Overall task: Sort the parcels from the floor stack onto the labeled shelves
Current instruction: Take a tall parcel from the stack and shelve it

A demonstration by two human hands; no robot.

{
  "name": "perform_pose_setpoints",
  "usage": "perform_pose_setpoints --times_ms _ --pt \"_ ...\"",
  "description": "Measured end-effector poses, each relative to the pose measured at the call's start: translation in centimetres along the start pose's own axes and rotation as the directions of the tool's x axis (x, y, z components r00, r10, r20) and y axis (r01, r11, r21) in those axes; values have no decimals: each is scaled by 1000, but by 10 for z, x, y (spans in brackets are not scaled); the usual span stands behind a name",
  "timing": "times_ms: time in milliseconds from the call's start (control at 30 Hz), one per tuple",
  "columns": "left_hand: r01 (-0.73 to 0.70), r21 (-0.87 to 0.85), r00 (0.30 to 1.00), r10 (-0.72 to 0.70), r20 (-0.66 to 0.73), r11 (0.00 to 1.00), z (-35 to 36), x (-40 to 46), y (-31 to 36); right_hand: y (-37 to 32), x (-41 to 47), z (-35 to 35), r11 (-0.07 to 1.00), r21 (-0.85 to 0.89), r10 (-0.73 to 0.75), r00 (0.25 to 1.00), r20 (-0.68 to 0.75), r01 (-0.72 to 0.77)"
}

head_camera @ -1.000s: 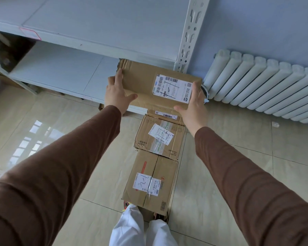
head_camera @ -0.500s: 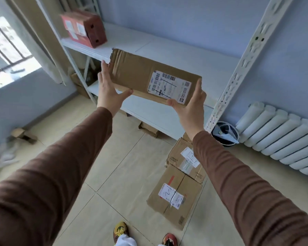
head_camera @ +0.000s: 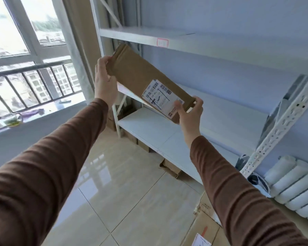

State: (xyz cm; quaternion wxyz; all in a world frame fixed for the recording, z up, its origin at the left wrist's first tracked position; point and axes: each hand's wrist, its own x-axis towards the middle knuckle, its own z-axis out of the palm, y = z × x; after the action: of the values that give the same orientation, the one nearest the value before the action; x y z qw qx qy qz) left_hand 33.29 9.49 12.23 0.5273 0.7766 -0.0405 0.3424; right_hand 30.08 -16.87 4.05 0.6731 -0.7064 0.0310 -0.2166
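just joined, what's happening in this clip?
A person is sorting parcels onto a white shelving unit. Both hands hold one flat cardboard parcel in the air, tilted in front of the shelves: the left hand grips its upper end, the right hand its lower end by the shipping label. It is not yet on a shelf. More boxes sit on the floor.

The parcel (head_camera: 142, 75) hangs tilted before the shelves (head_camera: 194, 43), window (head_camera: 25, 50) to their left.

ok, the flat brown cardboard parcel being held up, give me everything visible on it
The flat brown cardboard parcel is long, thin and creased, held in the air before the white metal shelving and tilted, far end high. A white shipping label with barcodes sits near its lower end. The left hand grips the upper end, the right hand the lower.
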Motion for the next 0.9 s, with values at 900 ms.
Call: perform_pose_setpoints --times_ms 900 --pt "-645 -204 745 666 47 736 26 235 118 -120 151 158 926 357 -238 925 297 124"
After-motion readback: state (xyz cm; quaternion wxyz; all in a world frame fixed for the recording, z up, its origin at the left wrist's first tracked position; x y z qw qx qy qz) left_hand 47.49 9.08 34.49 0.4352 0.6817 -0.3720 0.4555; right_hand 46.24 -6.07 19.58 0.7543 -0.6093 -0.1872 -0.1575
